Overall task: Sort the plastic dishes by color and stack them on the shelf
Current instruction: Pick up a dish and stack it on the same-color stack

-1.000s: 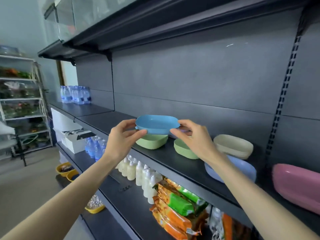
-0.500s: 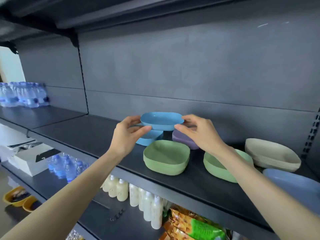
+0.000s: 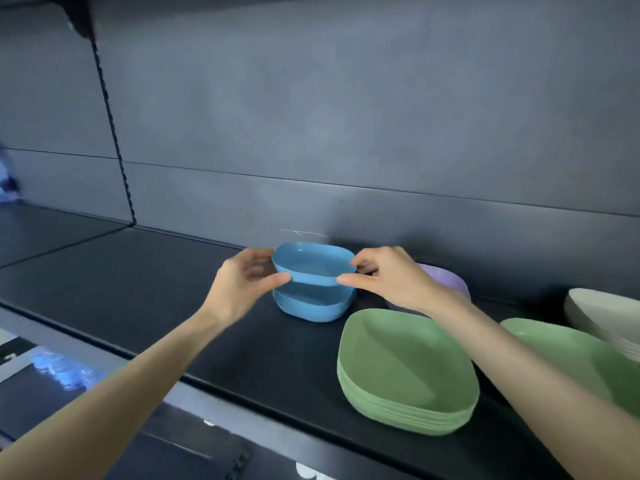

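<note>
Both hands hold one blue dish (image 3: 313, 268) in the air. The left hand (image 3: 242, 282) pinches its rim at 9 o'clock, with the thumb on the near side. The right hand (image 3: 391, 278) pinches the rim at 3 o'clock the same way. The dish hangs right over the blue pile (image 3: 311, 304) and, I think, does not touch it yet. The pile sits on the dark shelf (image 3: 173, 289), close to the back wall.

To do this step well, keep the dish flat and line up its corners with the pile below. Bring it straight down slowly until it drops into the top dish. Then let go with both hands at once, so it does not tip.

At 3 o'clock from the blue pile is a purple dish (image 3: 446, 277), partly hidden behind the right hand. It is close, so the right fingers could bump it. At 5 o'clock is a green pile (image 3: 405, 372), near the shelf's front edge. Another green dish (image 3: 568, 362) lies past the right arm, and a cream pile (image 3: 606, 317) sits further right. Nothing sits between the blue dish and its pile.
</note>
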